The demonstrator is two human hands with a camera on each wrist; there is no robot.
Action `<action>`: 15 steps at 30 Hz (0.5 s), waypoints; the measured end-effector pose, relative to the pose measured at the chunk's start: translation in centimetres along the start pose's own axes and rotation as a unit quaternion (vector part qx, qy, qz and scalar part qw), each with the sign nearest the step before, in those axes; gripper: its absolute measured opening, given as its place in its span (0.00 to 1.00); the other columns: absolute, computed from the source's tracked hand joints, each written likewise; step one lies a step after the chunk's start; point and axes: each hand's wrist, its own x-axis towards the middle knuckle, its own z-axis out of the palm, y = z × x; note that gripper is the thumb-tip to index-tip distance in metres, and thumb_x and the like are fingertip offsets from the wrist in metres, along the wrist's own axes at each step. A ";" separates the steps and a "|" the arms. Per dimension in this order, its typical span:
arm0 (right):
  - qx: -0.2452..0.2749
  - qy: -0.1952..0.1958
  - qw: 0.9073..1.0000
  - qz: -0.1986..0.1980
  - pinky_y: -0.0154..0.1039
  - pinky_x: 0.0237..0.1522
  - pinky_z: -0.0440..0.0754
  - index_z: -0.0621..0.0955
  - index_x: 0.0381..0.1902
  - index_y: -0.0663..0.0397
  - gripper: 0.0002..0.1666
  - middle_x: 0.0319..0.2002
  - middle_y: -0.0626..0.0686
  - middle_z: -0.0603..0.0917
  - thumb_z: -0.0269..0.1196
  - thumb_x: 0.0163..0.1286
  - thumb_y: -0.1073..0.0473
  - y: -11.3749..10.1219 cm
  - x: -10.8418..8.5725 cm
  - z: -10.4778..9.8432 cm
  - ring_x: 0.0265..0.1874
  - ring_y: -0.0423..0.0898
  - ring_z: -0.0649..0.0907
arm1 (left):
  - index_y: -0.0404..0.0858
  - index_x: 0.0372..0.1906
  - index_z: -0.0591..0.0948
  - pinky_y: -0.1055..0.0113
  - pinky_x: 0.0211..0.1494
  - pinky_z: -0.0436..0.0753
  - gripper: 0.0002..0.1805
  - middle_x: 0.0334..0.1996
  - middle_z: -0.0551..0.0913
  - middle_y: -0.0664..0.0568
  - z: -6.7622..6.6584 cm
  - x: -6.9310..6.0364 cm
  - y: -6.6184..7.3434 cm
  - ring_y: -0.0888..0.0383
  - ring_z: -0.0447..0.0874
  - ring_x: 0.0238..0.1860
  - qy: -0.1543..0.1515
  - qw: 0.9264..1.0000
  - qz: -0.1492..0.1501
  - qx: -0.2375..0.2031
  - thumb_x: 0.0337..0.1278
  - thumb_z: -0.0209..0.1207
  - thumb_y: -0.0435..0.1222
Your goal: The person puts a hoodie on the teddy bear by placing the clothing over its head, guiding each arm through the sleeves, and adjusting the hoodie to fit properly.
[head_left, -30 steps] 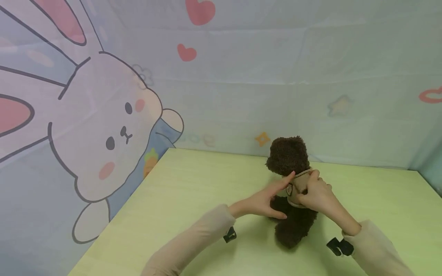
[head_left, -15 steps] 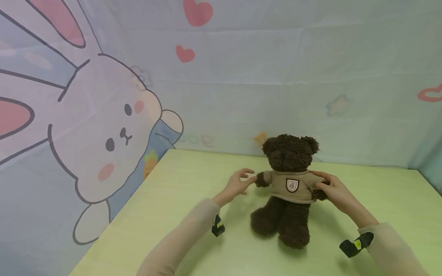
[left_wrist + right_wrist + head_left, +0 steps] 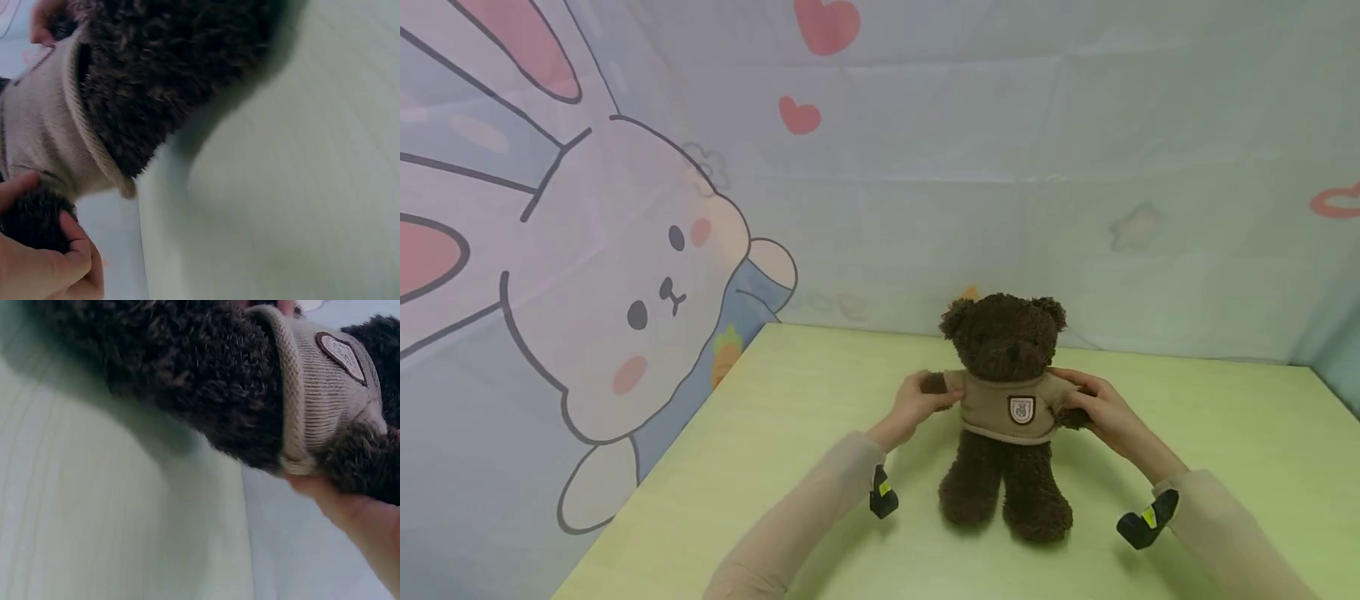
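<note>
A dark brown teddy bear [image 3: 1002,337] in a beige sweater [image 3: 988,408] with a shield-shaped badge [image 3: 1021,409] stands upright on the table, facing me. My left hand [image 3: 912,410] grips the bear's arm on the left side. In the left wrist view, thumb and fingers of that hand [image 3: 47,265] close round the furry paw [image 3: 37,215]. My right hand [image 3: 1108,414] holds the other arm [image 3: 1071,417], its upper fingers reaching behind the shoulder. Part of this hand [image 3: 350,515] shows below the furry arm in the right wrist view; its other fingers are mostly hidden.
The pale yellow-green table [image 3: 820,392] ends at a back edge just behind the bear. Beyond it hangs a printed cloth [image 3: 925,167] with hearts and a large rabbit [image 3: 647,275] at the left. Black wrist cameras are strapped at both sleeves.
The bear turned from sideways to facing me, then shifted slightly left and straightened. My left hand let go of its body, moved left and took its arm. The right hand moved onto the other arm.
</note>
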 end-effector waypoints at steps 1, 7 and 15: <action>-0.013 0.002 1.000 0.012 0.37 0.22 0.67 0.57 0.66 0.61 0.29 0.21 0.44 0.62 0.45 0.68 0.64 0.1 0.1 0.1 0.18 0.36 0.64 | 0.28 0.53 0.67 0.55 0.51 0.77 0.24 0.48 0.74 0.37 0.1 0.0 0.0 0.45 0.76 0.47 -0.003 1.000 -0.009 -0.025 0.52 0.59 0.34; -0.008 0.001 0.995 0.097 0.40 0.40 0.77 0.46 0.67 0.70 0.35 0.38 0.54 0.67 0.45 0.70 0.60 1.0 -0.2 0.8 0.32 0.36 0.73 | 0.34 0.41 0.57 0.56 0.49 0.78 0.12 0.54 0.65 0.29 0.2 0.0 -0.6 0.37 0.74 0.50 -0.047 0.982 -0.076 -0.169 0.58 0.46 0.22; 0.154 0.015 0.972 0.179 0.45 0.49 0.78 0.36 0.66 0.69 0.38 0.46 0.63 0.68 0.43 0.72 0.57 0.9 -1.4 2.0 0.38 0.46 0.81 | 0.35 0.66 0.39 0.53 0.50 0.77 0.33 0.64 0.47 0.25 0.0 -0.4 -0.7 0.32 0.70 0.53 -0.089 0.971 -0.123 -0.183 0.63 0.44 0.29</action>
